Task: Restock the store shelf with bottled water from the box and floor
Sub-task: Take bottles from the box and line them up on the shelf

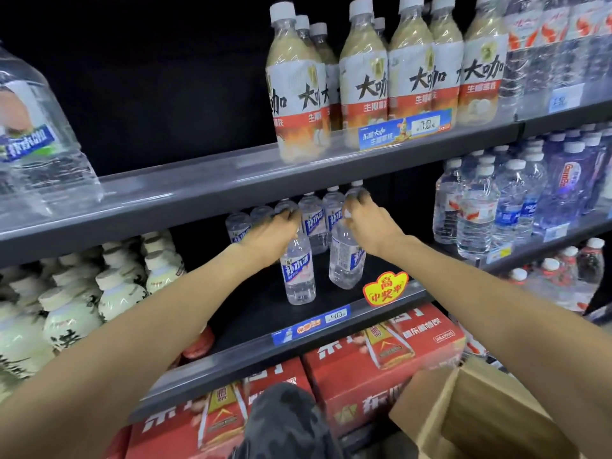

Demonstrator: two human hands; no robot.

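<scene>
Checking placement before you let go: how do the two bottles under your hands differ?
The left bottle stands upright and nearer the shelf edge; the right bottle leans left and sits farther back. Both are clear, blue-labelled, gripped at the top by the left hand and right hand.

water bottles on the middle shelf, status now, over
Left hand grips one bottle's top, right hand another's. Both bottles on the middle shelf, ahead of the back row. Path clear.

Single head-worn wide-angle view, facing forward and down, close to the middle shelf [298,342], arms reaching in
</scene>
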